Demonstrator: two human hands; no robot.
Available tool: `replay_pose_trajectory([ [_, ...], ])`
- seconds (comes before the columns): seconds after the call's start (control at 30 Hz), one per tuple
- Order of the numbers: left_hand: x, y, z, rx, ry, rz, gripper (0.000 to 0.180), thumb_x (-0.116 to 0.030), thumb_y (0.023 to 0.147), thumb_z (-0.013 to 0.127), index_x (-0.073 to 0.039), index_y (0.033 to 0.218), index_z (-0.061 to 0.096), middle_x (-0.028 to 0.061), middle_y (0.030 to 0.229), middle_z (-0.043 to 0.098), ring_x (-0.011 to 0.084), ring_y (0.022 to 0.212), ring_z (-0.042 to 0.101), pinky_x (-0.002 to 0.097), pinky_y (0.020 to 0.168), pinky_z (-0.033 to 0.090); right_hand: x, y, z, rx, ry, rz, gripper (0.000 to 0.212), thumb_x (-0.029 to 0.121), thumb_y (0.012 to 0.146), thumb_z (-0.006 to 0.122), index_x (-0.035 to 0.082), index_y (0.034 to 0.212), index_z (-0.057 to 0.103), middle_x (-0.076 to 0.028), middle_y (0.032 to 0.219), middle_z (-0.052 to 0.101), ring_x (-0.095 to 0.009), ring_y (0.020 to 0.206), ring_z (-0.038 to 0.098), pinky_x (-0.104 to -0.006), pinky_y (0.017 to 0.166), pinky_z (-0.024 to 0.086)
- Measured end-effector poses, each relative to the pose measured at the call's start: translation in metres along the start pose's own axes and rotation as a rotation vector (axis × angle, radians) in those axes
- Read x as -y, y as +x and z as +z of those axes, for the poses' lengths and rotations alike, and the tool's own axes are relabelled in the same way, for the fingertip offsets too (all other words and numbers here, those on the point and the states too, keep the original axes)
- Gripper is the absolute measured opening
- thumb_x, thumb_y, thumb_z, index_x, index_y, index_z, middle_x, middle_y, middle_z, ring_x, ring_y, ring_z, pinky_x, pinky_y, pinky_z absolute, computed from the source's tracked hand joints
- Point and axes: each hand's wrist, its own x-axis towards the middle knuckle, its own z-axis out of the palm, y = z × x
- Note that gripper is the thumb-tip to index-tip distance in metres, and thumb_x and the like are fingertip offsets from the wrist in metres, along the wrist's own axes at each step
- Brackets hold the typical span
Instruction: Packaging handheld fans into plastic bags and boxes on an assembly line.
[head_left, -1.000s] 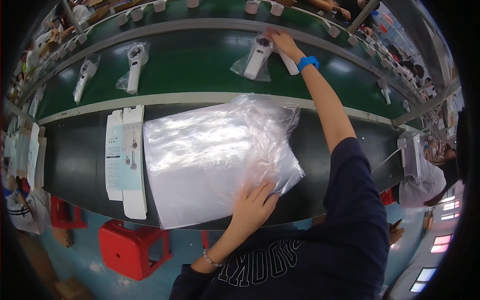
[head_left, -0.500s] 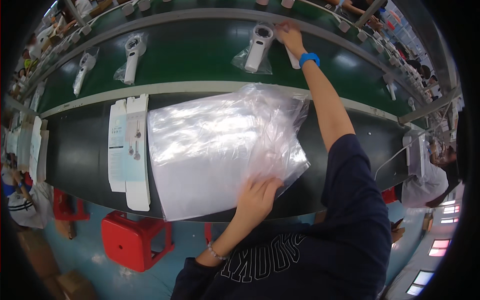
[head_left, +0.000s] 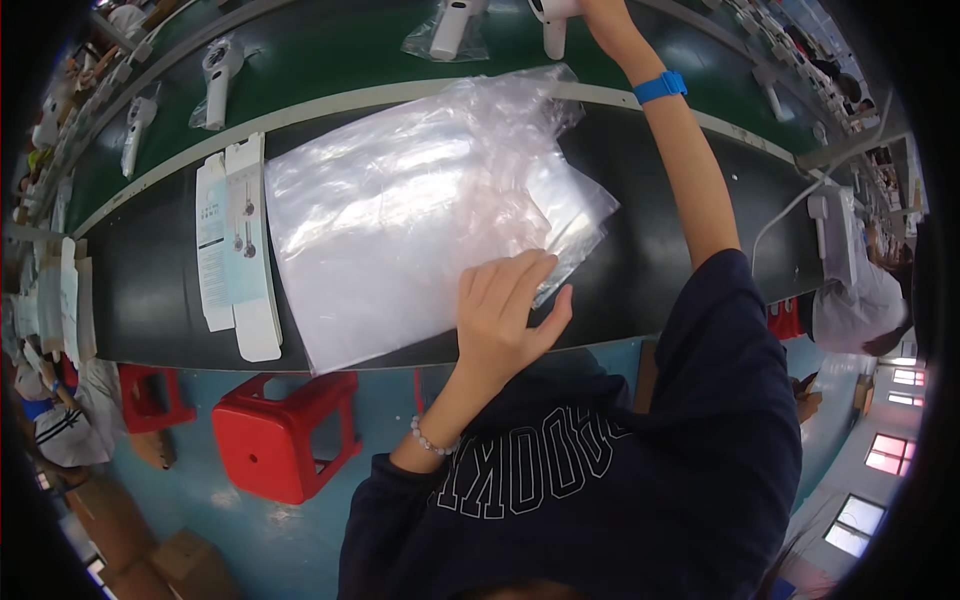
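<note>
My left hand (head_left: 505, 315) rests at the near right part of a stack of clear plastic bags (head_left: 370, 220), its fingers bent slightly and the thumb spread away from them. Over the green belt, my right hand (head_left: 608, 28) reaches the top edge of the picture. It is closed at the head of a white handheld fan (head_left: 554, 38), whose handle hangs toward me; the fingertips are partly cut off. Left of it lies another handheld fan (head_left: 453, 30) in a clear bag. The far right corner of the bag stack is crumpled and raised.
Two flattened printed cartons (head_left: 245, 250) lie left of the bags on the dark table (head_left: 145, 290). More bagged fans (head_left: 217, 88) sit on the green belt (head_left: 330, 55). A red stool (head_left: 265, 440) stands on the floor. A white cable (head_left: 775, 215) crosses the table's right side.
The view has tilted, so the table sits higher in the picture. My right hand now has the white fan, shifted right from the bagged one. My left thumb has spread from the fingers.
</note>
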Motion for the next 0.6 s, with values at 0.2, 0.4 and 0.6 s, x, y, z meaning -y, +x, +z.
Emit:
replay_pose_trajectory([
  [0.2,0.0,-0.01,0.0,-0.045,-0.038,-0.073,0.023,0.011,0.072,0.063,-0.002,0.091,0.058,0.0105,0.088,0.065,0.0245,0.065,0.058,0.0331,0.055,0.046,0.03,-0.06,0.014,-0.315,-0.152,0.497,0.046,0.019,0.086,0.066,0.001,0.124,0.048,-0.011,0.118,0.057,-0.018,0.103,0.058,-0.0273,0.083,0.046],
  [0.4,-0.002,-0.006,-0.002,-0.035,0.06,-0.039,0.018,0.007,0.077,0.061,-0.004,0.091,0.059,0.0056,0.082,0.064,0.0218,0.064,0.059,0.0313,0.054,0.046,0.039,-0.123,0.006,-0.417,0.431,0.522,0.053,0.035,0.089,0.062,0.003,0.126,0.044,-0.019,0.125,0.049,-0.034,0.114,0.051,-0.0477,0.091,0.043],
  [0.6,0.002,-0.001,-0.01,0.055,0.086,0.037,0.015,0.005,0.078,0.061,-0.006,0.088,0.063,0.0042,0.08,0.064,0.0196,0.067,0.061,0.0285,0.055,0.049,0.088,-0.17,0.017,-0.416,0.76,0.397,0.051,0.034,0.09,0.055,-0.004,0.123,0.043,-0.022,0.118,0.048,-0.036,0.105,0.049,-0.0415,0.085,0.042],
])
